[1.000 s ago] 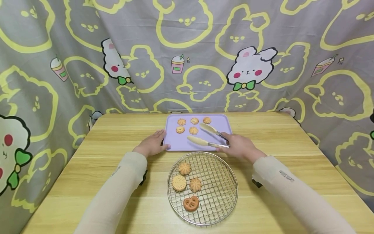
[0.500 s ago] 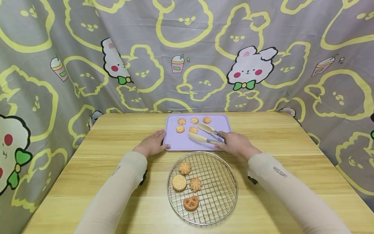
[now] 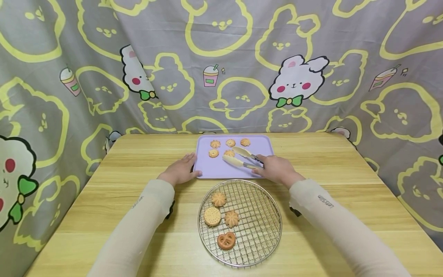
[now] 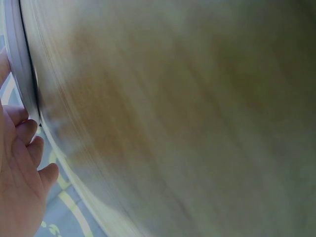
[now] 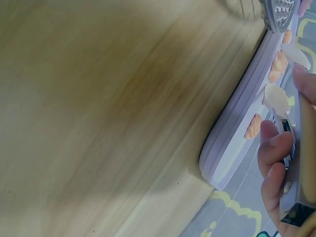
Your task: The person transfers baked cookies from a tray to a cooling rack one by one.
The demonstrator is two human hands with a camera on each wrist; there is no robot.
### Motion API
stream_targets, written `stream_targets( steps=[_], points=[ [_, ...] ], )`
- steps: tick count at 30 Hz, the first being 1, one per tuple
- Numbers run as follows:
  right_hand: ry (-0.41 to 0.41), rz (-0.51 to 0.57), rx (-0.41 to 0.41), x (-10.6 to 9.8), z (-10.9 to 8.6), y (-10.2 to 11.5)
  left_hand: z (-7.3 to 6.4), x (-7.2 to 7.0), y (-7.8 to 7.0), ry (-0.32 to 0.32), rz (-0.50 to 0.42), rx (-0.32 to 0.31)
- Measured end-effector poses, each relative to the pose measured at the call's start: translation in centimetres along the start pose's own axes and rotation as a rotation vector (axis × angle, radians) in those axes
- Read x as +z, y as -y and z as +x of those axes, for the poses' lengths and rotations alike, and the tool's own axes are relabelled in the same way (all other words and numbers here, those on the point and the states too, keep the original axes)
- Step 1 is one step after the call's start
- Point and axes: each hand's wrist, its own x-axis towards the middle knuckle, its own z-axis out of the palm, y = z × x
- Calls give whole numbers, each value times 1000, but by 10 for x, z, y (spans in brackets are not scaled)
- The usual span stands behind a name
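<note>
On the lilac tray lie several cookies: three across the back, among them a swirled cookie, and two in front. My left hand holds the tray's left edge near its front corner, the thumb over the rim. My right hand grips a pair of tongs with metal arms and pale cream tips. The tongs stand apart, their tips on either side of the front flower-shaped cookie, low over the tray. The right wrist view shows fingers curled round the tongs' handle; whether the tips touch the cookie cannot be told.
A round wire rack stands in front of the tray. It bears two flower-shaped cookies, a round dotted cookie and a brown pretzel. A patterned curtain hangs behind the wooden table.
My right hand and the tongs have shifted left over the tray, and the tips have drawn closer together around the front flower-shaped cookie. The left hand has stayed in place.
</note>
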Motion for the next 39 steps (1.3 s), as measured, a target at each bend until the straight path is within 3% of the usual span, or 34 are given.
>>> stream_targets(
  steps=[15,27,39],
  points=[
    [-11,-26,20,2,3,0,1,0,1,2,-3,0],
    [-39,-67,-21,2,-2,-1,-1,-1,0,9,-9,1],
    [-75,5,-21,-1,-11,-13,1,1,1,10,-3,-4]
  ],
)
